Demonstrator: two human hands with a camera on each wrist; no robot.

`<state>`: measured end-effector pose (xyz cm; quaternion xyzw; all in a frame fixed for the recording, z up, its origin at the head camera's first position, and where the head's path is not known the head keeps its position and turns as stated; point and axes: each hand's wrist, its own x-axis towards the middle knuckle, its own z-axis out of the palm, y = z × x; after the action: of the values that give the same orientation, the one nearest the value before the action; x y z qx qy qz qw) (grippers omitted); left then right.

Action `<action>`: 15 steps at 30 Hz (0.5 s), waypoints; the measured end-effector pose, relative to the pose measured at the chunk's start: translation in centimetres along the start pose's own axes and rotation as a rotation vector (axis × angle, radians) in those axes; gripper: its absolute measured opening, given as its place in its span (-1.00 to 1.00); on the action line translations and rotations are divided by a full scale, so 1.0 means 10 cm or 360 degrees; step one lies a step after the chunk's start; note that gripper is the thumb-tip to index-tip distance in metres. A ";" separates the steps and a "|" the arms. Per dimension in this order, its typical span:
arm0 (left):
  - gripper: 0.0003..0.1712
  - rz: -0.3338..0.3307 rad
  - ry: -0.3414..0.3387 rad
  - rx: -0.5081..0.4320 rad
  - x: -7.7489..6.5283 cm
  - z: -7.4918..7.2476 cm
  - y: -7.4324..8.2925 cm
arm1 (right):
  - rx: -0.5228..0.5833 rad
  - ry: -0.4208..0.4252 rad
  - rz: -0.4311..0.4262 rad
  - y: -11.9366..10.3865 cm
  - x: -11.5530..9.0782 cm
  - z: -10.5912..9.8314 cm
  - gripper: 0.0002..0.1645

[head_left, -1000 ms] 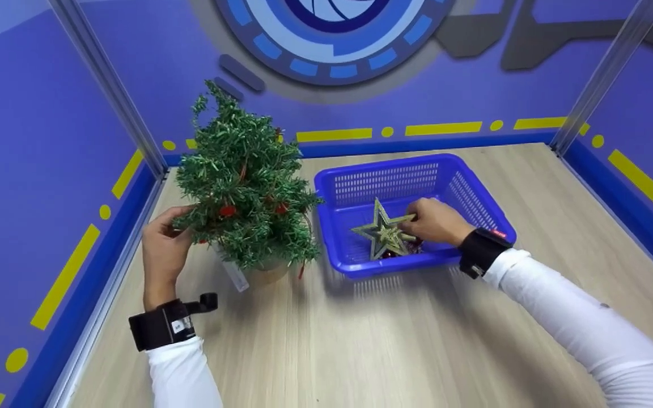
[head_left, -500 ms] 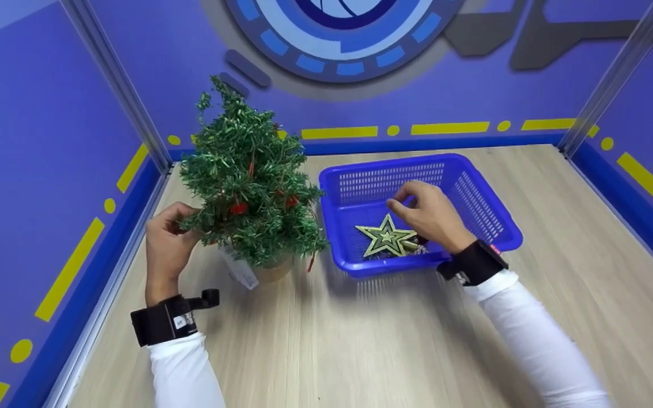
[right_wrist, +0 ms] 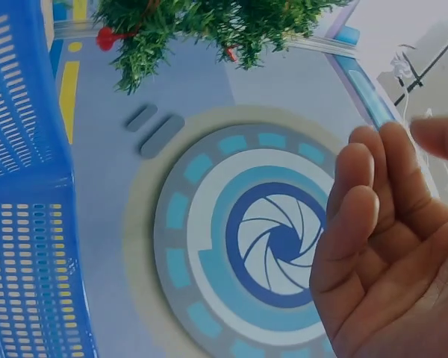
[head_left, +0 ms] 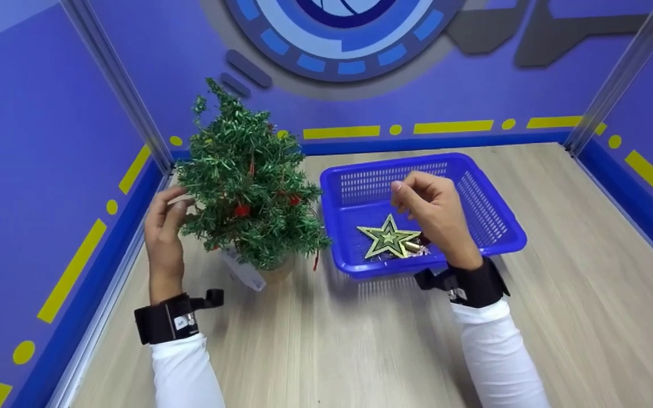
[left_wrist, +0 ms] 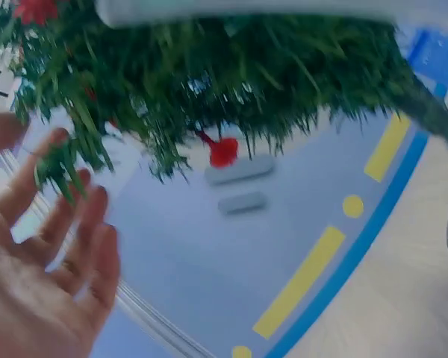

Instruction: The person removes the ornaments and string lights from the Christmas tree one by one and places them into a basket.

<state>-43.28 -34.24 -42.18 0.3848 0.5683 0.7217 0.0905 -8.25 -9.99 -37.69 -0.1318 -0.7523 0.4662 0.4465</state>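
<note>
A small green Christmas tree with red ornaments stands upright on the left in the head view. At its left side is my left hand, fingers spread and loosely bent around the outer branch tips. The left wrist view shows the palm of that hand beside a twig, gripping nothing. Over the blue basket hovers my right hand, fingers loosely curved. Nothing shows between the fingers in the right wrist view. Below it, a gold star lies in the basket.
Other small ornaments lie beside the star, partly hidden by my right hand. A pale tag hangs by the pot. Purple-blue panels wall in the wooden table at the back and sides.
My right hand has released the gold star, which dropped flat in the basket, and has risen up and left. My left hand's fingers have loosened from the branch and spread.
</note>
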 end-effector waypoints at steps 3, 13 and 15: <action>-0.68 -0.0200 -0.0107 0.0133 0.06 0.06 0.03 | 0.0029 -0.0022 -0.0061 -0.01 -0.01 -0.01 -0.65; -0.30 -0.0609 -0.0365 0.0175 0.09 -0.05 0.03 | 0.0143 -0.0041 -0.0181 0.00 -0.02 0.06 -0.62; -0.32 -0.0619 -0.0284 0.0263 0.09 -0.08 -0.03 | 0.0161 -0.0064 -0.0160 0.00 -0.03 0.11 -0.63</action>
<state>-44.48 -34.21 -42.13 0.3365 0.6786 0.6048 0.2460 -8.95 -10.82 -38.04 -0.0617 -0.7424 0.4831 0.4602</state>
